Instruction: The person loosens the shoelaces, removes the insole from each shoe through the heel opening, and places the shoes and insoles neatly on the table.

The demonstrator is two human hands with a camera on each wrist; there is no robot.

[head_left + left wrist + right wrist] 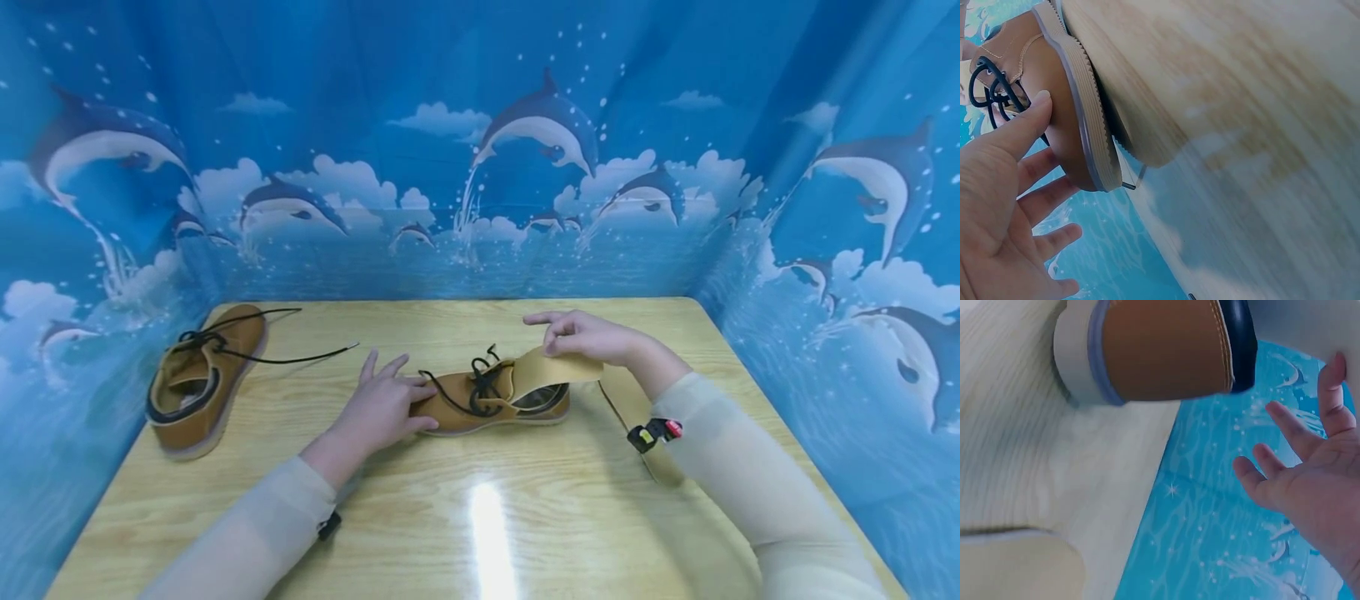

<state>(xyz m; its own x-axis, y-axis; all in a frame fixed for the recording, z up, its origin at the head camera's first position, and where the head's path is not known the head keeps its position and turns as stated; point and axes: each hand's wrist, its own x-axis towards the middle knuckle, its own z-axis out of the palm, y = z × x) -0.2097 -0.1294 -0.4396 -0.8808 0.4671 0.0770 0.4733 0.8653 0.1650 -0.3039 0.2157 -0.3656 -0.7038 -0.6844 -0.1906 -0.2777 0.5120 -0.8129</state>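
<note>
On the table a brown lace-up shoe [457,410] lies sideways, toe to the left, its black laces loose over the tongue. My left hand [381,408] holds it at the toe; in the left wrist view the thumb [1032,122] lies on the upper and two fingers reach the toe's other side, the rest spread. Above the shoe's opening, my right hand [588,335] pinches a tan insole [547,371] by its raised end. The insole's other end reaches into the shoe at the tongue. The right wrist view has the shoe's heel [1163,350] close by, with several fingers held off it.
A matching brown shoe [243,333] with untied black laces stands at the table's left edge. Another tan insole [626,396] lies flat under my right forearm. A blue dolphin-print curtain [420,267] encloses the wooden table [405,533] at the back and sides.
</note>
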